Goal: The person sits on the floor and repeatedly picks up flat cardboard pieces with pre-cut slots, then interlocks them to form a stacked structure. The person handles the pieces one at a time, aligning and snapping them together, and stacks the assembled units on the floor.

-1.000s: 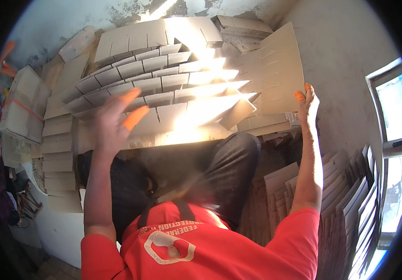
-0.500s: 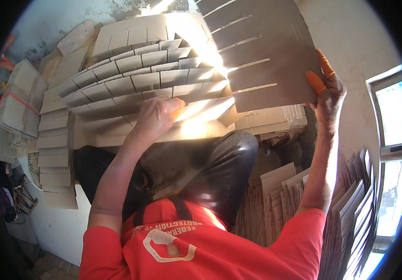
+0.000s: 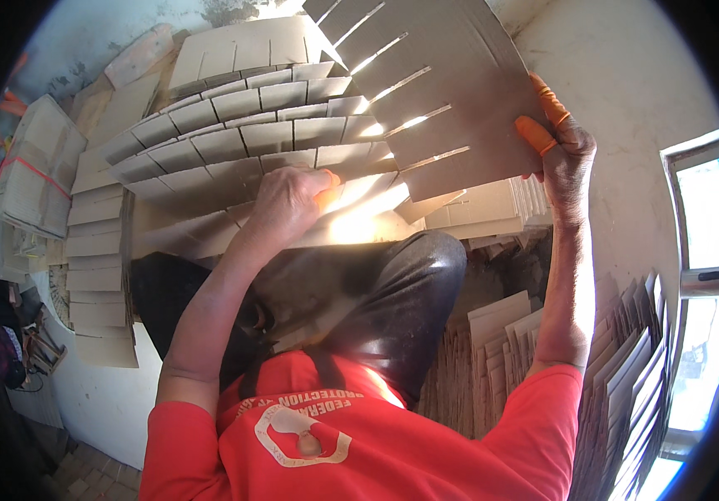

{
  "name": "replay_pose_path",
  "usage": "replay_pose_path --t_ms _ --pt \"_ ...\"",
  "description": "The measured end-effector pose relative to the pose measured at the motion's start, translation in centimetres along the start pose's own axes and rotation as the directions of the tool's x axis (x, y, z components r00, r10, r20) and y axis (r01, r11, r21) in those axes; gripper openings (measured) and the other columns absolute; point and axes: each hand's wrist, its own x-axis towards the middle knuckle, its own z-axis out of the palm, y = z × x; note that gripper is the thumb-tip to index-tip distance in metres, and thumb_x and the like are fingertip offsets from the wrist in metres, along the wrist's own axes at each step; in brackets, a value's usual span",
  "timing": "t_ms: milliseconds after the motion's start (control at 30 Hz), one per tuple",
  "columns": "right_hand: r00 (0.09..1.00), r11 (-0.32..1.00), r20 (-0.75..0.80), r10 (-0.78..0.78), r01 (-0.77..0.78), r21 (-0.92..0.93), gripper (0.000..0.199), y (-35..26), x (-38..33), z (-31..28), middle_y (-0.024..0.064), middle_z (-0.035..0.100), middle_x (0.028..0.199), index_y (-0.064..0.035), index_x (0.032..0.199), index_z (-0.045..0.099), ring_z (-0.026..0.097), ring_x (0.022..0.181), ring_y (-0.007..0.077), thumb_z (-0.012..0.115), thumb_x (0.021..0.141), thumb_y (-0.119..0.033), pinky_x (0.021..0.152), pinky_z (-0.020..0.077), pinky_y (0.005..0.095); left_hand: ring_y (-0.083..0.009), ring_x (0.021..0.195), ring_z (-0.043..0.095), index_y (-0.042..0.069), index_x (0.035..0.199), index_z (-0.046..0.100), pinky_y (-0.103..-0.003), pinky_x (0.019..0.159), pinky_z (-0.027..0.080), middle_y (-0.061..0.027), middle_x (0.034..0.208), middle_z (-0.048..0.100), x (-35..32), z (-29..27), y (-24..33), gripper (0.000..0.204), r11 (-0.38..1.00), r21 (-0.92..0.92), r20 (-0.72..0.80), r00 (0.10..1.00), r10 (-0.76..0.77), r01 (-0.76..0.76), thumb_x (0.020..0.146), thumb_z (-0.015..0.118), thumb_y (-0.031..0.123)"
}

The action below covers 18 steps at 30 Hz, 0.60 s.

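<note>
My right hand [image 3: 566, 154], with orange finger covers on its thumb and a finger, grips the right edge of a slotted cardboard sheet [image 3: 451, 75]. The brown sheet is raised and tilted, its slots cut in from the left edge. Several upright rows of slotted cardboard dividers [image 3: 242, 138] stand in front of me, their tops cut by dark gaps. My left hand [image 3: 288, 203] is closed at the nearest row, a finger in an orange cover, and seems to pinch the top of a cardboard strip there; the fingertips are partly hidden.
Overlapping slotted cardboard pieces [image 3: 96, 271] lie to the left, beside a strapped white bundle [image 3: 35, 167]. More flat cardboard [image 3: 480, 209] is stacked right of the rows. Many sheets [image 3: 618, 392] stand on edge at the lower right, near a bright window [image 3: 706, 209]. My bent legs [image 3: 401, 292] are below the rows.
My right hand has moved left and slightly up, carrying the slotted sheet closer over the right end of the rows. My left hand has shifted slightly right.
</note>
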Motion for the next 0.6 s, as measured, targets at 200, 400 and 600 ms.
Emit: replay_pose_path --t_ms 200,400,600 --pt "0.999 0.999 0.044 0.031 -0.031 -0.013 0.050 0.8 -0.1 0.7 0.0007 0.066 0.078 -0.0073 0.135 0.057 0.051 0.051 0.0031 0.063 0.086 0.003 0.043 0.0402 0.0183 -0.0317 0.075 0.066 0.003 0.086 0.071 -0.040 0.068 0.052 -0.0143 0.080 0.067 0.1 0.0 -0.4 0.010 1.000 -0.013 0.034 0.999 -0.023 0.024 0.078 0.069 0.009" --pt "0.999 1.000 0.034 0.012 -0.012 0.005 0.051 0.9 0.2 1.0 0.0012 0.066 0.080 -0.0072 0.136 0.056 0.051 0.052 0.0036 0.062 0.086 0.004 0.044 0.0408 0.0188 -0.0308 0.075 0.065 0.004 0.086 0.071 -0.038 0.069 0.052 -0.0144 0.080 0.067 0.2 -0.1 -0.5 0.009 0.998 -0.034 0.047 0.998 -0.047 0.049 0.079 0.068 0.008" --pt "0.999 1.000 0.050 0.007 -0.007 -0.007 0.052 1.3 -0.1 2.1 0.0002 0.064 0.075 -0.0082 0.136 0.056 0.051 0.052 0.0037 0.062 0.086 0.005 0.044 0.0407 0.0198 -0.0315 0.076 0.065 0.003 0.090 0.071 -0.038 0.069 0.052 -0.0145 0.083 0.068 0.2 0.0 -0.8 0.014 0.999 -0.036 0.001 1.000 0.006 -0.006 0.078 0.071 0.009"
